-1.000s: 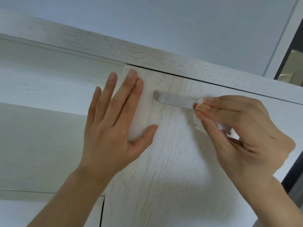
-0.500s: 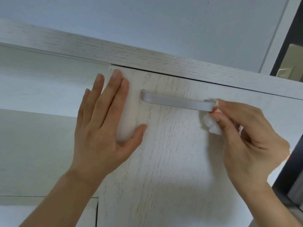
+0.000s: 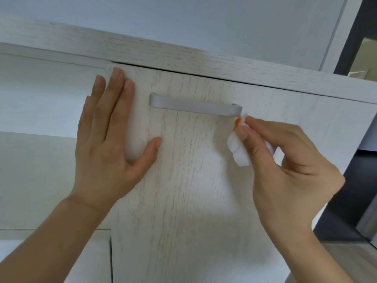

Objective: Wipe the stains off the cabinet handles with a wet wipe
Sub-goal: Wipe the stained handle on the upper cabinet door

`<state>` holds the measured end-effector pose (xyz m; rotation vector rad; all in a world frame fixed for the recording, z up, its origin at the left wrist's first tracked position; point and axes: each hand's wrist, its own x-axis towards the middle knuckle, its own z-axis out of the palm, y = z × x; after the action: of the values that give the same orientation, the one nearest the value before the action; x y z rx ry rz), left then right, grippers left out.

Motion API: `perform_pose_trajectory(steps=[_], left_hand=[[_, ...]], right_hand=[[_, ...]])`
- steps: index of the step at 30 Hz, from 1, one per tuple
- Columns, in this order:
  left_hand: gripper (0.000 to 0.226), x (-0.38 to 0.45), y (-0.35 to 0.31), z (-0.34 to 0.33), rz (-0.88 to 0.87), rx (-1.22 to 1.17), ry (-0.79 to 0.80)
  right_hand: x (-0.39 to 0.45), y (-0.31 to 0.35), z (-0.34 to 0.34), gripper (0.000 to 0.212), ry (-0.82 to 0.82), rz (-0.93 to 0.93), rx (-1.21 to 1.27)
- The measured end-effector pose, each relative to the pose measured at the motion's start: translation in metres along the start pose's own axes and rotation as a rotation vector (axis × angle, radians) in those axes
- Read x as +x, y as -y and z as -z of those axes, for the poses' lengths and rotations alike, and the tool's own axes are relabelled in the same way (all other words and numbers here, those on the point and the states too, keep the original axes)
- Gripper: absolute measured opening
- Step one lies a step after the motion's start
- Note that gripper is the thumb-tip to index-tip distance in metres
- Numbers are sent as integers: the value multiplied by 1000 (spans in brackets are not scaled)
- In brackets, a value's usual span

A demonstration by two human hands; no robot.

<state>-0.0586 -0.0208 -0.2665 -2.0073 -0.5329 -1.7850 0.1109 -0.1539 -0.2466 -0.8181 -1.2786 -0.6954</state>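
Left hand (image 3: 110, 139) spread flat on pale wood-grain cabinet door (image 3: 183, 190); right hand (image 3: 285, 170) pinching orange-stained white wet wipe (image 3: 237, 148) just below right end of grey metal bar handle (image 3: 193, 106).

Door (image 3: 193, 180) face below the handle (image 3: 193, 106) lies bare between both hands. Left hand (image 3: 108, 139), flat on the door edge, blocks the handle's left approach; right hand (image 3: 285, 160) with wipe (image 3: 236, 148) crowds its right end.

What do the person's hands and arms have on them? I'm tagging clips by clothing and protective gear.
Nothing is worn: the left hand and right hand are bare, with no gloves, rings, watch or bracelets in view. Both forearms are uncovered to the frame's edge, with no sleeves showing. Fingernails are short and unpainted.
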Motion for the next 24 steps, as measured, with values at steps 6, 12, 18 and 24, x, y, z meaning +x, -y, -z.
perform_pose_trajectory(steps=[6, 12, 18, 24], left_hand=[[65, 3, 1, 2, -19, 37, 3], [63, 2, -8, 17, 25, 172, 159], [63, 13, -22, 60, 69, 269, 452], [55, 65, -40, 121, 182, 234, 929]], right_hand=[[12, 13, -2, 12, 140, 87, -80], [34, 30, -6, 5, 271, 81, -207], [68, 52, -11, 4, 475, -58, -270], [116, 80, -22, 6, 718, -349, -190]])
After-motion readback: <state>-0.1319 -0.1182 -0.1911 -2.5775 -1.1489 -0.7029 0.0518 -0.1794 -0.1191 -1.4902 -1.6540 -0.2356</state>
